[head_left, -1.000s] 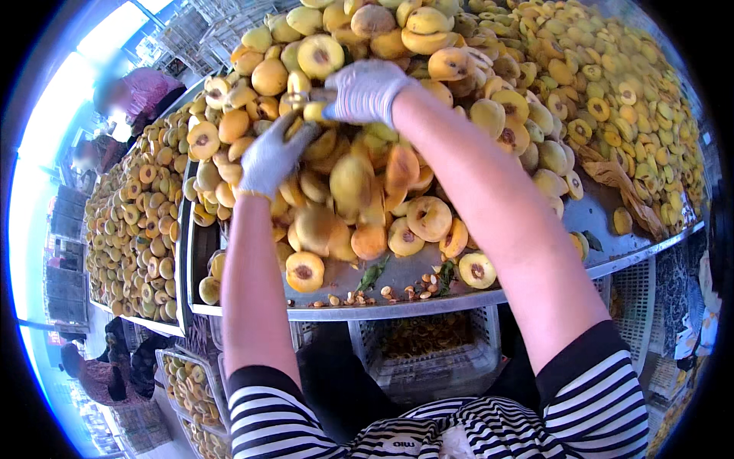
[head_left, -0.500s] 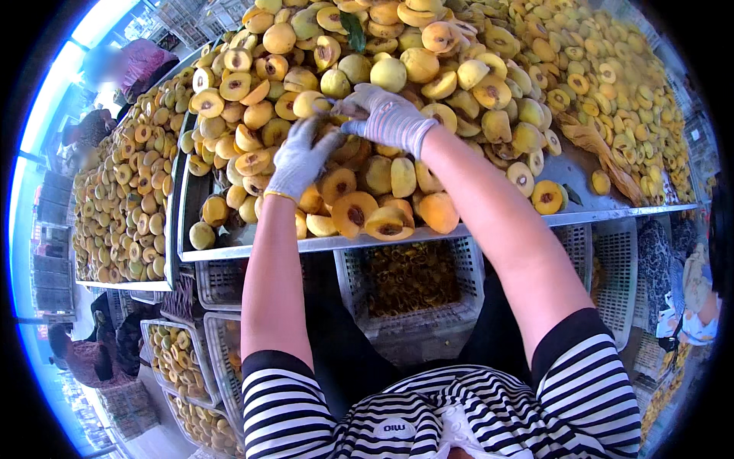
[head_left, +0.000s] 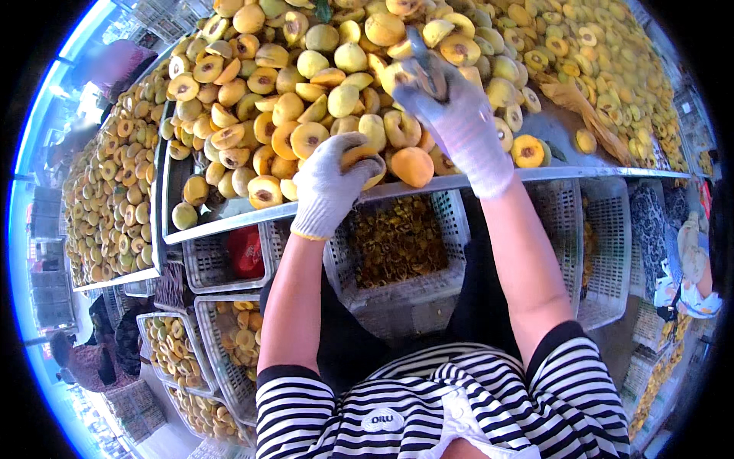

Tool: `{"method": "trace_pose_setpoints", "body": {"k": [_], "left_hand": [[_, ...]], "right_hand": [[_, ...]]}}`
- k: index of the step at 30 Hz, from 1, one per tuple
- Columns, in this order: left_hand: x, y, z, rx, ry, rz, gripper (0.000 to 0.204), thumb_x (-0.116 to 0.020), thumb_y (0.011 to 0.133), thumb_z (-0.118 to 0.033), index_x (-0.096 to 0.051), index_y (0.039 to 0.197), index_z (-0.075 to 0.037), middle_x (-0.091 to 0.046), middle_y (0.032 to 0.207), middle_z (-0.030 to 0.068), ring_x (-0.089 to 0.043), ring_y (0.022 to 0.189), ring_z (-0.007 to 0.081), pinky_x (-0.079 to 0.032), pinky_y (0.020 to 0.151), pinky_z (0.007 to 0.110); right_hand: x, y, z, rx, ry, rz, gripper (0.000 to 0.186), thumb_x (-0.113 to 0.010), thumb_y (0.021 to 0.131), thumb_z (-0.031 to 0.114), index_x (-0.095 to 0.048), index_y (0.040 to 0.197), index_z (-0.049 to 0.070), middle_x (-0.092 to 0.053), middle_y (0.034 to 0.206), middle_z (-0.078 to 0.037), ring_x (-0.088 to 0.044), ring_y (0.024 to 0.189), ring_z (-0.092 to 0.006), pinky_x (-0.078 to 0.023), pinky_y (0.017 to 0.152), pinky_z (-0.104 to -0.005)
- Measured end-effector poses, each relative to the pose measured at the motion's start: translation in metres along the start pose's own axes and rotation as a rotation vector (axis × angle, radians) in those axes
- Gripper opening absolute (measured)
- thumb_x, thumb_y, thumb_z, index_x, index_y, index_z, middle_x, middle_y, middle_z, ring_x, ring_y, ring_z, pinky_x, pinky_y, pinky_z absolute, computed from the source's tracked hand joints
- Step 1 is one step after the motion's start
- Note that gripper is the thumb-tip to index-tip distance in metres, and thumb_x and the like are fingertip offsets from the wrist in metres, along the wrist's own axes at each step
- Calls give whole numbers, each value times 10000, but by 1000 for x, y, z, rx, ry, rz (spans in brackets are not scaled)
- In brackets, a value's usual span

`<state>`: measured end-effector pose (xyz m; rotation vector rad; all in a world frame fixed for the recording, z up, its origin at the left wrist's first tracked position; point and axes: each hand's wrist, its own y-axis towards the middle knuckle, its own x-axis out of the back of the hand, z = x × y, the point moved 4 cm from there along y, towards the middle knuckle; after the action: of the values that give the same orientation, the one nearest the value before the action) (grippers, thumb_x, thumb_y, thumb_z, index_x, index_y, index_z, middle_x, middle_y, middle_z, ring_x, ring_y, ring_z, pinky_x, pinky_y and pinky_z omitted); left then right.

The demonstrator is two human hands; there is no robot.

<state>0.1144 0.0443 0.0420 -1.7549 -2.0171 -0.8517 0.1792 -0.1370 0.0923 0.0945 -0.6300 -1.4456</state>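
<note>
Metal sorting table (head_left: 489, 182) heaped with halved yellow-orange fruit. Gloved left hand (head_left: 332, 183) clamped on a fruit half (head_left: 365, 157) at its front edge; gloved right hand (head_left: 451, 115) grips another fruit (head_left: 397, 75).

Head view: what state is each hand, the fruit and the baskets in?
Left hand: gloved, closed on a fruit half.
Right hand: gloved, gripping a fruit.
Fruit pile: mostly halved, pitted.
Metal table: heaped with fruit.
Middle basket: part-filled with dark pits.

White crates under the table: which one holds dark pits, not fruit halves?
The crate directly below the table edge, between the left hand and right hand. It holds small dark brownish pits; the lower-left crates hold yellow halves.
</note>
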Motion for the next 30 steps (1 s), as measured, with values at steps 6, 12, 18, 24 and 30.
{"method": "trace_pose_setpoints", "body": {"k": [6,12,18,24,30], "left_hand": [[14,-15,5,428,-1211,-47,323,-672,884,-153,-587,1158,-5,-643,1023,98,-658,903,206,-584,779,356],[7,-57,21,436,-1604,22,441,-567,965,-327,-507,1264,-9,-574,1220,149,-598,1101,300,-517,931,486],[16,-72,2,393,-1543,-50,476,-453,1014,-359,-447,1356,-29,-514,1337,154,-508,1235,287,-440,1033,472],[0,-77,9,315,-1604,-91,378,-504,1003,-212,-475,1327,-19,-555,1239,149,-574,1140,245,-480,995,367],[-1,-70,4,66,-762,-232,401,-615,891,-4,-516,1280,1,-572,1204,111,-578,1099,206,-464,980,324]], "right_hand": [[-12,-60,-4,-325,249,175,376,-727,845,345,-624,1057,52,-578,730,-57,-615,720,-201,-509,608,-325],[-32,-104,10,-335,248,268,338,-688,881,204,-580,1147,26,-640,841,-111,-640,778,-227,-514,684,-334],[-37,-127,37,-61,-40,353,282,-659,884,199,-556,1077,22,-650,880,-214,-648,824,-379,-516,732,-440],[-51,-148,28,-80,-164,364,387,-644,890,251,-503,1182,38,-655,882,-254,-642,833,-429,-506,711,-505],[-37,-152,14,-26,-214,297,384,-645,886,265,-504,1157,32,-661,836,-238,-642,784,-434,-508,696,-514]]}}
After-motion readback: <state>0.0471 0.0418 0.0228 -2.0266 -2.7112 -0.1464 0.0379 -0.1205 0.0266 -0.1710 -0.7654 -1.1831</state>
